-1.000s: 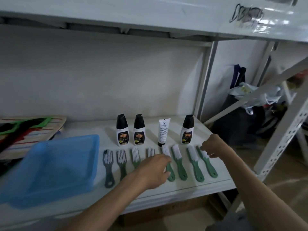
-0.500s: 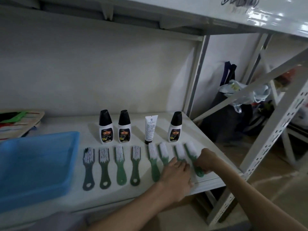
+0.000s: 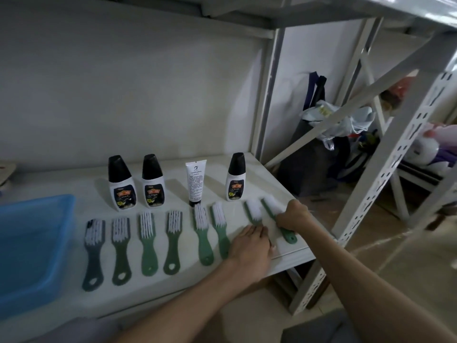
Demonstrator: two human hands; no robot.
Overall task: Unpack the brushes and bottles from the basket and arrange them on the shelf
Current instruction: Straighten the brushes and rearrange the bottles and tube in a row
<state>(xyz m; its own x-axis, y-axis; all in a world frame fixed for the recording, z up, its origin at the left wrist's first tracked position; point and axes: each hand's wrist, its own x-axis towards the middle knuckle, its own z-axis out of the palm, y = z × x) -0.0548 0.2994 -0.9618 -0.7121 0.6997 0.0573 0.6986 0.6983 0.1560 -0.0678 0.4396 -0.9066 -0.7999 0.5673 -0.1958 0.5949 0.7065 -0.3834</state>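
Observation:
Several green brushes lie in a row on the white shelf (image 3: pixel 247 179), bristles away from me. Behind them stand three black-capped bottles (image 3: pixel 123 184) and a white tube (image 3: pixel 195 183). My right hand (image 3: pixel 293 216) grips the handle of the rightmost brush (image 3: pixel 288 235). My left hand (image 3: pixel 251 246) rests palm down over the handle of the second brush from the right (image 3: pixel 253 211), fingers on it. The blue basket (image 3: pixel 32 243) sits at the left end of the shelf.
A white perforated upright (image 3: pixel 385 184) and diagonal brace stand at the shelf's right end. Dark bags (image 3: pixel 319 159) and clutter lie on the floor beyond. An upper shelf board runs overhead.
The view has shifted right, so the basket sits further left. Both hands moved along the row to the two rightmost brushes, which now sit further apart from the rest.

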